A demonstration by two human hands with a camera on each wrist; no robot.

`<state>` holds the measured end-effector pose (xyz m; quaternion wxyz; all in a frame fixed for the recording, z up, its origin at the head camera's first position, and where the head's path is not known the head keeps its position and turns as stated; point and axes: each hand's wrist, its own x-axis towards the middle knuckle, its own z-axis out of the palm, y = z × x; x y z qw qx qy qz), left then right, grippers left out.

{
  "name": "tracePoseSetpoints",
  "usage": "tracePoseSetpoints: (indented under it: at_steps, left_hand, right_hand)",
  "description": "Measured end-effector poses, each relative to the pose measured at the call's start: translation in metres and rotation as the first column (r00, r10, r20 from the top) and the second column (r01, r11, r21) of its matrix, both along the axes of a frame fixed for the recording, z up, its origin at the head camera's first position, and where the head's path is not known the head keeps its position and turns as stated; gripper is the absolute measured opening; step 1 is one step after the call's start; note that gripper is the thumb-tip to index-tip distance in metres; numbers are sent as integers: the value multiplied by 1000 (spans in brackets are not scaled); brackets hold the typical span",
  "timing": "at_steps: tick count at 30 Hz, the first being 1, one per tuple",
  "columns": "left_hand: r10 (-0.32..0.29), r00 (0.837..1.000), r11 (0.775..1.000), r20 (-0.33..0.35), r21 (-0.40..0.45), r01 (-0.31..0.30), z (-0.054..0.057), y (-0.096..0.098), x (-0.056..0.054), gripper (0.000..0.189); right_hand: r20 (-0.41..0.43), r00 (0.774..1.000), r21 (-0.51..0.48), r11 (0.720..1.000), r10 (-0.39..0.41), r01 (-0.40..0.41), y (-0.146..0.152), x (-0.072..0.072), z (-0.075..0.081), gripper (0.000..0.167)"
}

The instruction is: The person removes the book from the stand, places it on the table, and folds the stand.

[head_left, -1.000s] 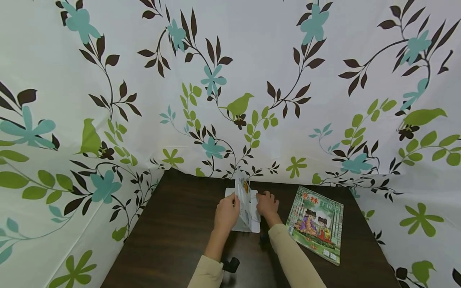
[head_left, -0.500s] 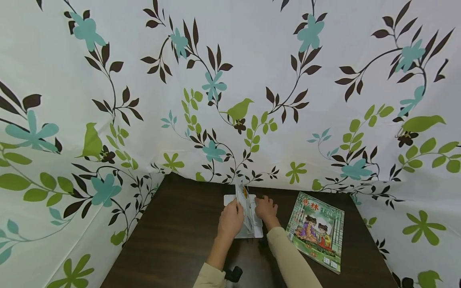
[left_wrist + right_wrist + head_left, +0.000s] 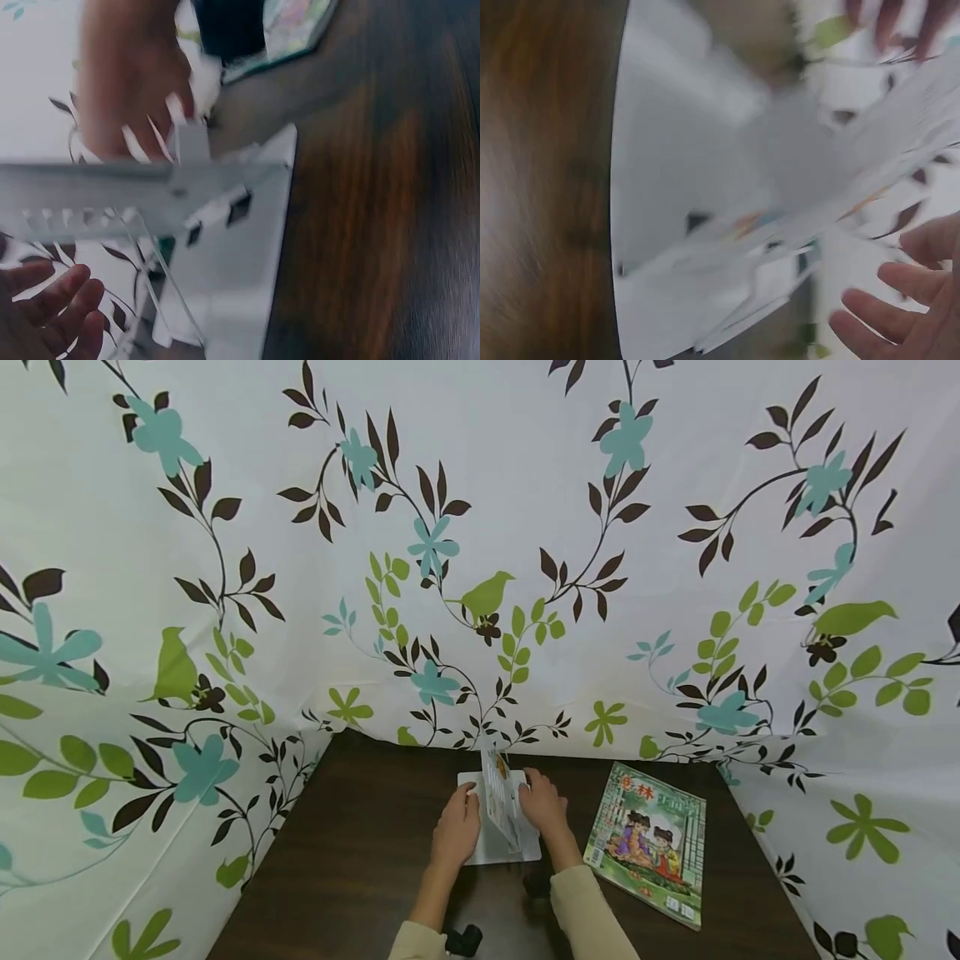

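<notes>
A white book stand (image 3: 501, 806) stands on the dark table, its flat base (image 3: 480, 852) lying on the wood and its slotted back plate raised at a steep tilt. Thin wire props (image 3: 176, 289) run between plate and base in the left wrist view. My left hand (image 3: 456, 828) is at the base's left side, fingers loosely extended and apart from the plate. On the other side, my right hand (image 3: 543, 806) is by the base's right edge; the right wrist view shows its fingers (image 3: 889, 300) spread, with nothing between them.
A magazine (image 3: 651, 843) with a green illustrated cover lies to the right of the stand on the dark wooden table (image 3: 337, 860). Behind the table hangs a white curtain (image 3: 675, 460) printed with leaves, flowers and birds.
My left hand has let go of the stand's raised plate and moved down and left beside it. My right hand stays near the base's right edge. The head view has shifted slightly.
</notes>
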<state>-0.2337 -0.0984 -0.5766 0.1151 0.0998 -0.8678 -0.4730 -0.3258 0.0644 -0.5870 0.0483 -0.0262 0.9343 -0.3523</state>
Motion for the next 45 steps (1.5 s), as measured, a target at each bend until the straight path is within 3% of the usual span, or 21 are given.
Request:
tracePoseSetpoints:
  at_steps: [3,6,9,11,13,17,22,25,28,29,33,37,41,45]
  left_hand:
    - [-69,997,996,-28,-51,67,-15,-4,-4,39]
    - [-134,984,987,-115,-100,123,-38,-7,-13,44]
    - [-197,967,967,-159,-195,165,-50,-7,-20,48]
    - [-256,957,946,-134,-237,220,-48,-8,-25,54]
    - [-303,951,920,-57,-278,277,-39,-8,-28,58]
    - [-363,930,873,57,-329,360,-30,-7,-33,61]
    - [-410,911,802,38,-460,380,-28,-6,-34,54]
    - [-413,911,795,-5,-490,358,-32,-5,-36,49]
    - [-405,914,803,1,-478,356,-32,-4,-36,47]
    - [-399,917,816,7,-454,358,-31,-3,-36,48]
    - [-390,920,832,41,-412,372,-28,-1,-35,48]
    - [-360,932,837,46,-425,344,-36,1,-38,47]
    - [-320,947,841,18,-455,293,-46,1,-43,44]
    - [-308,951,845,28,-451,287,-52,-1,-47,45]
  right_hand:
    - [-30,1000,-133,991,-4,0,3,28,10,43]
    - [-53,998,-262,963,46,-58,4,57,18,44]
    - [-70,992,-356,926,108,-126,0,79,28,48]
    - [-73,989,-392,908,129,-147,-4,89,37,52]
    - [-74,987,-419,893,143,-161,-7,94,44,55]
    - [-63,982,-426,885,179,-189,-12,101,50,57]
    - [-77,971,-418,877,225,-237,-15,105,47,53]
    - [-93,970,-428,870,225,-243,-17,105,45,50]
    - [-95,972,-430,872,215,-235,-19,105,46,50]
    - [-97,973,-423,876,210,-231,-19,105,46,50]
    - [-98,980,-368,908,173,-198,-21,106,48,49]
    - [-103,983,-335,925,151,-178,-23,109,52,47]
    - [-116,981,-338,923,153,-184,-24,112,54,48]
    - [-135,976,-349,913,172,-210,-26,113,53,48]
